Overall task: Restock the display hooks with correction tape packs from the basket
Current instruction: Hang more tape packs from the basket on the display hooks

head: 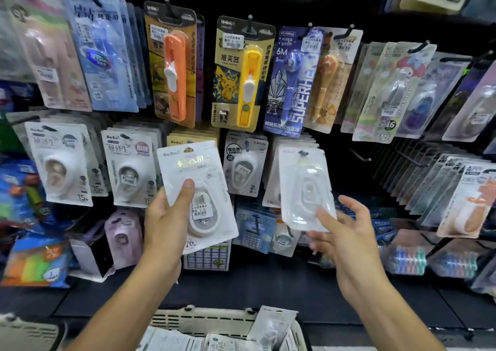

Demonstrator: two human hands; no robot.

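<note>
Dark pegboard display wall filling most of the view, hung edge to edge with carded stationery; far-left and far-right packs smeared by blur, printing there unreadable, top row cut off by the frame.

Pale slatted basket at the bottom edge, only its far rim and part of one side showing, the rest cut off below. Loose correction tape packs inside, overlapping, count impossible to tell; one pack propped upright against the right side.

Upper row, centre: orange clip pusher card, yellow clip pusher card, blue superhero card, all on hooks.

Middle row, stacked white packs in deep files, only the front card of each readable.

Left hand gripping a white correction tape pack, thumb across the front, remaining fingers hidden behind the card. Held tilted in front of the middle row, covering the hook and packs behind it; whether it touches them cannot be told.

Right hand with fingers loosely spread, fingertips touching the lower edge of a clear-fronted pack hanging on a hook. Glare washing out that pack's front; contents barely legible.

Bare hook just to the right of it, dim against the board.
</note>
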